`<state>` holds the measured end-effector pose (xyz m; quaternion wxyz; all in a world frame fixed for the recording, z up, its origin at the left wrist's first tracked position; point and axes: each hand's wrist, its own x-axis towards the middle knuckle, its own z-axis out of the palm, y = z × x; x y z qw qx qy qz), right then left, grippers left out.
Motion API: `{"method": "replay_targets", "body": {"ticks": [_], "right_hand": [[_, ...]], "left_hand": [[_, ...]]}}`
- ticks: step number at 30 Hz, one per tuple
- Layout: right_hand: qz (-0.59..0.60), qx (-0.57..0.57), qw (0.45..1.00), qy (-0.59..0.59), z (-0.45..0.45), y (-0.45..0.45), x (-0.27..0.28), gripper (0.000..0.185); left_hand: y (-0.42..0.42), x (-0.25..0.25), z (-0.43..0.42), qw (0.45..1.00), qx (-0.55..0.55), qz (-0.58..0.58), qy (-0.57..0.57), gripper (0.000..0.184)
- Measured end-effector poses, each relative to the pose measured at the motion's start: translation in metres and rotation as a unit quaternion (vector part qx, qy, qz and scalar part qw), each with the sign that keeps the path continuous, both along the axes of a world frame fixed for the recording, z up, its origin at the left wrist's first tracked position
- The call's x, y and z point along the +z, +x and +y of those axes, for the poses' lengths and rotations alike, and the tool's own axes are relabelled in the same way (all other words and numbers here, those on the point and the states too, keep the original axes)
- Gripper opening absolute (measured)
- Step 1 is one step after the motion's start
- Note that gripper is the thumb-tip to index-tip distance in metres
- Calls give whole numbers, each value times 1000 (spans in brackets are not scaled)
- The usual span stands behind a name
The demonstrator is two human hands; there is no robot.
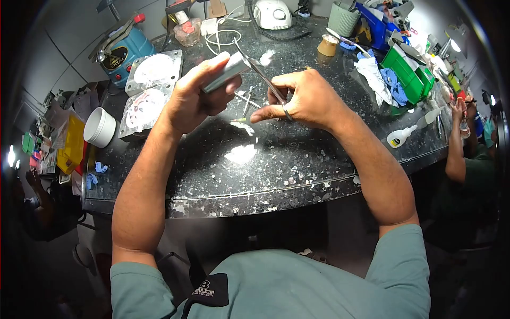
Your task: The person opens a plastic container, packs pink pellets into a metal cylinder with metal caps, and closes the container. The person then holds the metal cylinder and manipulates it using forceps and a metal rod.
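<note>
My left hand (194, 90) is closed around a grey flat-sided block (226, 73), its end pointing up and to the right. In my right hand (313, 98) is a pair of metal scissors (261, 74); a finger loop shows at the fingers and the blades reach up to the left. The scissors pass close by the block's end; whether they touch it I cannot tell. On the black table between the hands lie a thin crossed metal tool (248, 100) and a small whitish piece with a green end (243, 126).
Left stand a two-part metal mould (151, 80), a white tub (100, 127) and a blue machine (127, 53). Right are a green bin (406, 74), white cloth (374, 80) and a small white bottle (401, 136). Another person (467, 154) is at the far right.
</note>
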<state>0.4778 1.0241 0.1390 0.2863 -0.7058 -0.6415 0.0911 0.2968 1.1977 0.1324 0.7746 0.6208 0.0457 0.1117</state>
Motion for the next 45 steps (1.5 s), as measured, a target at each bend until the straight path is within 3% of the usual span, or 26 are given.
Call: {"method": "replay_targets", "body": {"ticks": [6, 9, 13, 14, 18, 21, 24, 30, 33, 36, 39, 42, 45], "right_hand": [[-15, -22, 999, -28, 0, 1, 2, 61], [12, 1, 1000, 15, -1, 0, 0, 56], [22, -30, 999, -28, 0, -1, 3, 56], [23, -35, 998, -50, 1, 0, 4, 58], [-7, -38, 998, -57, 3, -1, 0, 75], [62, -37, 993, -88, 3, -1, -4, 87], [58, -28, 992, -105, 1, -2, 3, 67], [72, -20, 992, -101, -1, -2, 1, 69], [38, -18, 995, -92, 0, 2, 0, 87], [10, -31, 996, -78, 0, -2, 2, 73], [9, -23, 999, -43, -1, 0, 0, 72], [-9, -49, 996, -80, -1, 0, 8, 79], [18, -34, 998, -51, -1, 0, 4, 73]], "left_hand": [[2, -10, 6, 999, 19, -28, -19, 48], [0, -8, 12, 1000, 4, 10, 16, 48], [9, -3, -7, 969, 213, -79, 101, 42], [4, 1, -4, 962, 207, -69, 164, 29], [11, -2, -7, 944, 221, -103, 223, 24], [11, -4, -11, 945, 207, -107, 228, 27], [11, -5, -10, 947, 196, -102, 233, 29], [13, -8, -17, 952, 175, -96, 232, 28], [10, -7, -15, 961, 158, -79, 211, 26], [8, -4, -14, 963, 162, -65, 205, 24], [9, -3, -16, 960, 181, -73, 201, 24], [9, -1, -14, 968, 181, -72, 157, 27], [6, 0, -8, 977, 165, -56, 120, 31]]}}
